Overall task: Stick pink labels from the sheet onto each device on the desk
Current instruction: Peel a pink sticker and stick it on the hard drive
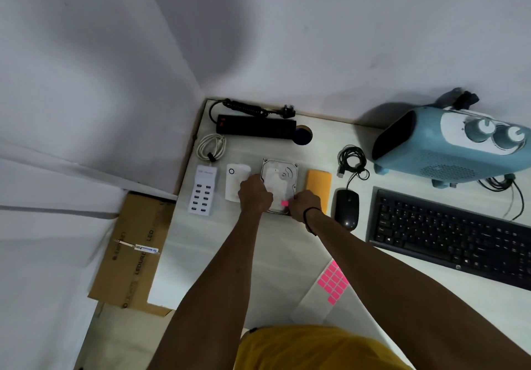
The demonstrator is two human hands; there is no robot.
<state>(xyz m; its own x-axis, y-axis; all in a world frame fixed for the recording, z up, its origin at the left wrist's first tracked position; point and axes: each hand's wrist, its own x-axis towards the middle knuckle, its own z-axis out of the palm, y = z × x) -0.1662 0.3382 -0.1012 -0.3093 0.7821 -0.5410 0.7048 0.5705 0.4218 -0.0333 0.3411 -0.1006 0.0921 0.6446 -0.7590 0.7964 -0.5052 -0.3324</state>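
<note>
While your left hand [254,192] rests curled on the near-left edge of the hard drive [280,184], your right hand [304,204] meets the drive's near-right corner with a pink label [284,203] at its fingertips. You have that label pinched or pressed against the drive's top; the fingers are closed narrowly around it, though you cannot tell whether it is already stuck down. Your left fingers are folded loosely, knuckles up, touching the drive and overlapping the white box-shaped device [236,181] just beside it; whether they grip anything cannot be told. A dark band sits on your right wrist.

Your label sheet [333,282] lies on the white desk [218,254] near you, partly under your right forearm, with a block of pink labels showing on its upper part and bare backing below.

Left of the white device stands a white multi-port USB charger [202,192], and behind it a coiled white cable [211,146]. At the back edge lies a black power strip [255,126] with its plug and coiled cord. Right of the drive, just touching your right hand, is an orange power bank [319,182], then a black mouse [346,207] with its bundled cable, a black keyboard [448,234], and a blue fan heater [448,145] with two knobs. A cardboard box [132,251] sits on the floor left of the desk.
</note>
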